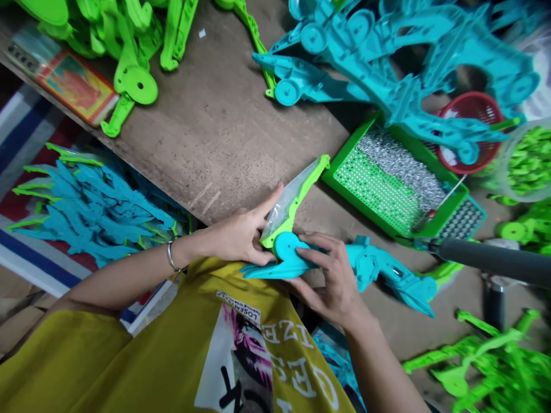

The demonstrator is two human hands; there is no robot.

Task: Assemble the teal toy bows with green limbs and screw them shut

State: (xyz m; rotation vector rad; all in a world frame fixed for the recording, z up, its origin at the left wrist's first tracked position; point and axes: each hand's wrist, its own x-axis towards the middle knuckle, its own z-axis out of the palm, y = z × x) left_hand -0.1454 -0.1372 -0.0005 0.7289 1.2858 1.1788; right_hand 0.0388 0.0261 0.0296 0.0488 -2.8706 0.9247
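A lime part (298, 198) and a teal part (379, 269) meet at the middle of the frame, just above the person's yellow shirt (129, 361). Both are moulded plastic. The lime part is a narrow, angled strip ending in a rounded disc, and a clear bag (279, 211) is stretched along one side of it. The teal part is longer and knobbly, with a round disc and a pointed fin at its left end and a tapering body reaching right.

The left hand (239, 238) is closed around the lime part's lower end, its thumb and fingers spread against the bag. The right hand (333, 281) curls over the teal part and grips it near the disc. The two parts overlap between the hands.

On the bench (215, 126), a green tray (357, 207) of silver pieces sits just right of the lime part. Teal frames (387, 74) fill the upper right, lime frames (103, 40) the upper left. Flat teal pieces (94, 206) lie lower on the left, over a striped cloth (26, 132).
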